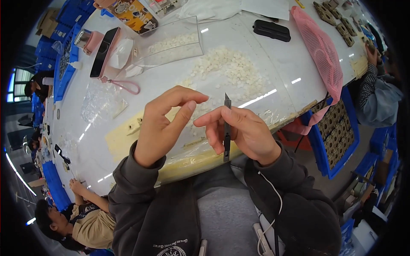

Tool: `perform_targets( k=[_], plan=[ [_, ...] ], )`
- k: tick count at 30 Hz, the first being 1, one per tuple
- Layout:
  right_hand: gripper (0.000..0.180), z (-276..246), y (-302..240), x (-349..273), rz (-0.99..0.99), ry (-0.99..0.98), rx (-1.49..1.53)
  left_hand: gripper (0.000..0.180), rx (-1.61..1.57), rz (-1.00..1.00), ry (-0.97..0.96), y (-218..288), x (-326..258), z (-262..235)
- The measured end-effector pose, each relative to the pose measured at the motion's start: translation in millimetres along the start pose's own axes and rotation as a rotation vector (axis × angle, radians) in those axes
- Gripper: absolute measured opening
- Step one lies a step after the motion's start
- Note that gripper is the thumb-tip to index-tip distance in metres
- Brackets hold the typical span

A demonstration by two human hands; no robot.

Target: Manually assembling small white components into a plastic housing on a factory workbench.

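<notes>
One knife (227, 132): gripped in right hand (250, 130), blade up, likely keeping its edge clear.
Left hand (164, 123): unclosed, seemingly empty.
White bits (239, 70): toward table's (277, 64) near edge, likely for reach.

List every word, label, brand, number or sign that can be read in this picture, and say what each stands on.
Patterned orange-yellow cup: large letters, partly legible; wording not copied here.
Dark grey jacket: a line of small lettering above a round emblem; wording not copied here.
Craft knife in the right hand: any marking is too small to read.
</notes>
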State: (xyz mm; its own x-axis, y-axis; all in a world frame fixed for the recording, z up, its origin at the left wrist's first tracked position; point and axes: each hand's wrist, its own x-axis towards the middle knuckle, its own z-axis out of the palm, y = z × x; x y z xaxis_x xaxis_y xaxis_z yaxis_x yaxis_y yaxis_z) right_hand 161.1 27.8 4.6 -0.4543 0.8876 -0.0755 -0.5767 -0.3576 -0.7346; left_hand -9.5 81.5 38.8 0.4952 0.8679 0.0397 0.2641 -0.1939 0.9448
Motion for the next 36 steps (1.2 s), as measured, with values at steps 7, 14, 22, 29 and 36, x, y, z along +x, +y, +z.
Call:
perform_targets(
  k=[7, 14, 22, 29, 36],
  plan=[
    [0.038, -1.7, -13.0, -5.3, 0.142, 0.013, -0.143, 0.011, 0.157, -0.119, 0.159, -11.2, -32.2, 15.8],
    [0.036, -0.3, -17.0, -14.0, 0.094, 0.196, -0.676, 0.013, 0.381, -0.139, 0.221, -21.7, -57.7, 40.5],
    [0.034, 5.0, -17.6, -12.7, 0.145, 0.165, -0.754, 0.016, 0.483, -0.134, 0.244, -29.0, -51.5, 52.3],
    [0.024, 15.6, -9.3, -9.9, 0.043, 0.189, -0.891, 0.015, 0.026, -0.152, 0.36, -21.7, -55.6, 53.8],
    [0.01, 11.9, -8.7, -5.8, 0.295, 0.163, -0.32, 0.014, 0.29, 0.264, 0.657, -15.0, -61.8, 64.2]
  ],
)
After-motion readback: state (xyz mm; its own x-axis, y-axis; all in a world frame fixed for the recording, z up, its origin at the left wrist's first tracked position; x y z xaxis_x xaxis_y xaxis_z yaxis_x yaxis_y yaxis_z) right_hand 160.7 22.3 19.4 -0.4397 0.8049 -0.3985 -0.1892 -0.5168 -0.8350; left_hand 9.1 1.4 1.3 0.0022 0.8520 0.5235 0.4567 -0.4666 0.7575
